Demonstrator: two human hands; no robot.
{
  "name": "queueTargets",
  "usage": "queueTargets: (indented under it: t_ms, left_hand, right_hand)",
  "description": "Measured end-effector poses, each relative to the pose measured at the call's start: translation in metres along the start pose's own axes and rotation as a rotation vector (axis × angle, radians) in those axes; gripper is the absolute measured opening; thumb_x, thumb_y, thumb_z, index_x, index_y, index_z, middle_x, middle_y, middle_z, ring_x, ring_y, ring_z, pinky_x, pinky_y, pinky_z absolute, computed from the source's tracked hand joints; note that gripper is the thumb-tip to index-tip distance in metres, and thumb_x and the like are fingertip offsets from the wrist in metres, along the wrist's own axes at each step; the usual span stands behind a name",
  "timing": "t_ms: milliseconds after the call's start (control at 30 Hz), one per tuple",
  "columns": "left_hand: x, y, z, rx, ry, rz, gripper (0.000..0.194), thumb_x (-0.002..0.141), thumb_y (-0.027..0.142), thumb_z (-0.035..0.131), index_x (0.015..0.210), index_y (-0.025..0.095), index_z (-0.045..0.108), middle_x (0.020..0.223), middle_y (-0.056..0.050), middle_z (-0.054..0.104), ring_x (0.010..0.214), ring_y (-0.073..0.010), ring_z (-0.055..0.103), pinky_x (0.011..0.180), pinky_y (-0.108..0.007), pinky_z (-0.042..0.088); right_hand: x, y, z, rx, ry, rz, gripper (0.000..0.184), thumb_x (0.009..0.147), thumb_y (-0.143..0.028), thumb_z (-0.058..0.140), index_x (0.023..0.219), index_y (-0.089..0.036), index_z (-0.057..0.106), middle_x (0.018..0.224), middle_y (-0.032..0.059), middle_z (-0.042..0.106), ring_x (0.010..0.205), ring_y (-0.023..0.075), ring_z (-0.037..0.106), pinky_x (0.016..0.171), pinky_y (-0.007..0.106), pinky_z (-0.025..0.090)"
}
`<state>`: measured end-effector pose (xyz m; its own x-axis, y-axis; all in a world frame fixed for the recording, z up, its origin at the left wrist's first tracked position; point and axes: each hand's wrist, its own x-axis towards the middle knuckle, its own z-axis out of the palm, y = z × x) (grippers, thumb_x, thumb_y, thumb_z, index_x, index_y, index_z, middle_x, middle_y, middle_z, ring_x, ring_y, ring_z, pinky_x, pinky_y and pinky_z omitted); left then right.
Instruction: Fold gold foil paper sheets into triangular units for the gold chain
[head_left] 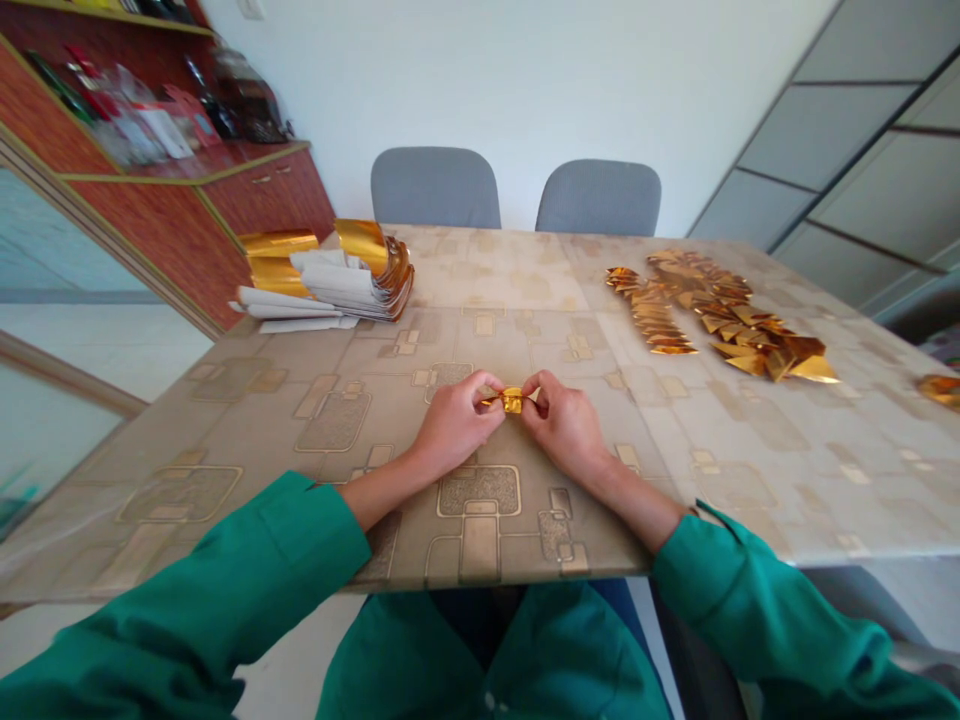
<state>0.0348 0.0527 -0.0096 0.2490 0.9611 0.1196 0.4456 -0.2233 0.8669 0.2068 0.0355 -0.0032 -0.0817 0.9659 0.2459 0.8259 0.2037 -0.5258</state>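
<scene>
On the patterned table cover (pixel 750 480), the left hand (pixel 457 425) and the right hand (pixel 564 430) are both narrow, pinching a small folded gold foil piece (pixel 512 401) between them (its long axis lies side to side, pointing left and right). Farther out lie a stack of gold paper sheets (pixel 330 285) and rows of folded gold pieces (pixel 720 310).

Left hand (pixel 454 422) and right hand (pixel 562 428) pinching a small folded gold-foil piece (pixel 511 401)
</scene>
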Motion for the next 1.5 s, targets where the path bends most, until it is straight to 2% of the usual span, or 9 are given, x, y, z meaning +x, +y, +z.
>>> queueTargets:
  t_ms: [233,433,767,900,1033,1167,1267,1367,1500]
  left_hand:
    - [0.005,-0.003,0.002,0.004,0.038,-0.017,0.004,0.076,0.015,0.054,0.077,0.019,0.055,0.053,0.008,0.055,0.041,-0.0082,0.051,0.044,-0.018,0.031]
    - [0.006,-0.001,0.005,0.046,0.091,-0.016,0.01,0.073,0.01,0.053,0.071,0.019,0.05,0.051,0.008,0.052,0.045,-0.0089,0.048,0.047,-0.019,0.028]
    - [0.005,0.001,0.009,0.099,0.122,-0.016,0.013,0.074,0.008,0.053,0.074,0.021,0.048,0.051,0.009,0.05,0.044,-0.0098,0.047,0.049,-0.02,0.028]
    - [0.003,0.004,0.011,0.11,0.106,-0.016,0.012,0.077,0.011,0.053,0.082,0.021,0.051,0.051,0.009,0.053,0.041,-0.0098,0.047,0.047,-0.02,0.028]
    - [0.003,0.007,0.01,0.117,0.091,-0.018,0.016,0.08,0.014,0.055,0.095,0.02,0.057,0.051,0.008,0.055,0.039,-0.01,0.048,0.045,-0.02,0.028]
    - [0.0,0.009,0.005,0.119,0.058,-0.013,0.036,0.082,0.023,0.061,0.118,0.019,0.059,0.05,0.009,0.055,0.039,-0.0111,0.05,0.045,-0.021,0.03]
    - [-0.002,0.009,0.001,0.098,-0.002,0.006,0.048,0.085,0.029,0.061,0.131,0.019,0.054,0.05,0.009,0.055,0.039,-0.0113,0.051,0.046,-0.021,0.033]
    - [-0.004,0.006,-0.002,0.087,-0.043,0.023,0.05,0.088,0.031,0.058,0.136,0.019,0.051,0.053,0.008,0.058,0.04,-0.0107,0.051,0.046,-0.021,0.033]
    - [-0.004,0.001,-0.001,0.089,-0.055,0.051,0.045,0.088,0.029,0.054,0.132,0.021,0.055,0.055,0.008,0.059,0.041,-0.0106,0.051,0.047,-0.021,0.036]
  right_hand:
    - [-0.003,-0.006,0.002,-0.134,-0.012,-0.021,0.014,0.087,-0.024,0.053,0.097,-0.021,0.063,0.068,0.0,0.067,0.056,0.0144,0.056,0.054,0.024,0.027]
    - [-0.004,-0.011,0.004,-0.159,-0.012,-0.027,0.015,0.088,-0.023,0.053,0.1,-0.022,0.062,0.07,0.0005,0.069,0.059,0.0153,0.06,0.054,0.024,0.026]
    - [0.0,-0.013,0.002,-0.266,-0.037,0.0,0.02,0.091,-0.02,0.046,0.105,-0.021,0.06,0.079,0.0051,0.073,0.064,0.0174,0.063,0.054,0.026,0.026]
    - [0.005,-0.013,0.003,-0.292,-0.051,0.043,0.02,0.091,-0.022,0.046,0.105,-0.021,0.061,0.081,0.0074,0.074,0.065,0.0185,0.064,0.054,0.026,0.027]
    - [0.008,-0.01,0.001,-0.247,-0.068,0.032,0.017,0.091,-0.022,0.049,0.103,-0.021,0.061,0.082,0.0057,0.074,0.068,0.0184,0.065,0.056,0.026,0.03]
    - [0.008,0.002,-0.01,-0.191,-0.069,-0.005,0.019,0.092,-0.019,0.047,0.107,-0.021,0.059,0.077,0.0022,0.072,0.065,0.0167,0.063,0.058,0.025,0.031]
    - [0.01,0.019,-0.02,-0.1,-0.016,-0.014,0.018,0.09,-0.018,0.047,0.103,-0.02,0.059,0.07,0.0,0.069,0.058,0.0157,0.057,0.056,0.025,0.03]
    - [0.012,0.04,-0.029,-0.041,0.004,-0.02,0.016,0.089,-0.021,0.046,0.098,-0.02,0.059,0.067,-0.0013,0.066,0.056,0.0149,0.054,0.056,0.025,0.031]
    - [0.013,0.067,-0.041,-0.04,0.041,0.007,0.017,0.089,-0.024,0.045,0.097,-0.02,0.059,0.069,-0.0006,0.066,0.057,0.0151,0.054,0.057,0.025,0.032]
